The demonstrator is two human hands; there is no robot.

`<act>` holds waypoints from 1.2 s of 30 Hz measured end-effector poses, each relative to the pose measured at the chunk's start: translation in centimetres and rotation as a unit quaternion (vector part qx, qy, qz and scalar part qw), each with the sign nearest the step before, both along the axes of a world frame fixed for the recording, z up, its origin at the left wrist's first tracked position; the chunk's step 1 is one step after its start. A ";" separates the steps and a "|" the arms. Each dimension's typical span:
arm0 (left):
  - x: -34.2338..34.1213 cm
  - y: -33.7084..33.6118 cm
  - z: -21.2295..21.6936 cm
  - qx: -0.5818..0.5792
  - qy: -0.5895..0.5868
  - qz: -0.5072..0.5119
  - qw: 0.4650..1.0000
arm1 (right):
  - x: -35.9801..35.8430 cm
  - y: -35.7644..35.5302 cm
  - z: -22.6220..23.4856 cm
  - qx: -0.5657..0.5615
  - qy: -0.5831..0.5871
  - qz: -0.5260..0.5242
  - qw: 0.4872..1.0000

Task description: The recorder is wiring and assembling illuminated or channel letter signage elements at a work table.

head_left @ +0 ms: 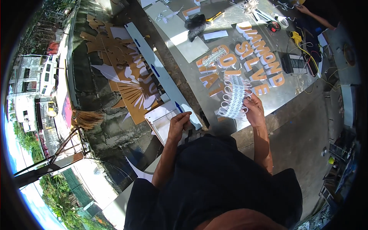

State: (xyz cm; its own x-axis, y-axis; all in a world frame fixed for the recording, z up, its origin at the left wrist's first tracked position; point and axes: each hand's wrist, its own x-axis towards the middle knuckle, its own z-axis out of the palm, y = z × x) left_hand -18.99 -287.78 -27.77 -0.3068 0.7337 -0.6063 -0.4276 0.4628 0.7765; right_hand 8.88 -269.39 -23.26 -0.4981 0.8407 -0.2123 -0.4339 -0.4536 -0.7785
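Note:
My right hand is closed on the edge of a bundle of LED modules, pale strips with small bluish dots and white wire loops sticking out at the sides. The bundle is held up over the near end of the metal table. My left hand is closed, fingertips pressed together, near the end of a long pale bar with dark arrows; what it pinches, if anything, I cannot make out. Beyond the bundle lie rows of orange-faced block letters with white sides. A second clump of wired LED modules rests on some letters.
Brown cut-out sheets lean along the left. On the table are black netting, a yellow-handled tool, a tape measure, a power supply box and yellow cables. Another person's arm reaches in at the far right.

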 end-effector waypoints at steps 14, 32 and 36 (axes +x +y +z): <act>-12.2 18.0 -8.7 -0.086 0.028 -0.192 0.977 | 6.9 4.6 1.3 0.036 -0.107 -0.293 0.949; -30.6 24.1 -10.1 -0.151 0.077 -0.400 0.901 | -9.2 15.6 3.6 0.034 -0.135 -0.329 0.934; -30.9 23.2 -7.1 -0.112 0.078 -0.365 0.921 | -11.0 19.7 2.4 0.037 -0.130 -0.327 0.935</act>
State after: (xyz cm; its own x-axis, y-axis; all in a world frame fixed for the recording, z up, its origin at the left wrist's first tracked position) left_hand -49.89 -264.56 -34.89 0.1222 0.6416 -0.7572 0.1686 0.7384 0.6529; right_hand -2.10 -249.71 -20.84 0.1875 0.9648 -0.1845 -0.3919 -0.0988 -0.9147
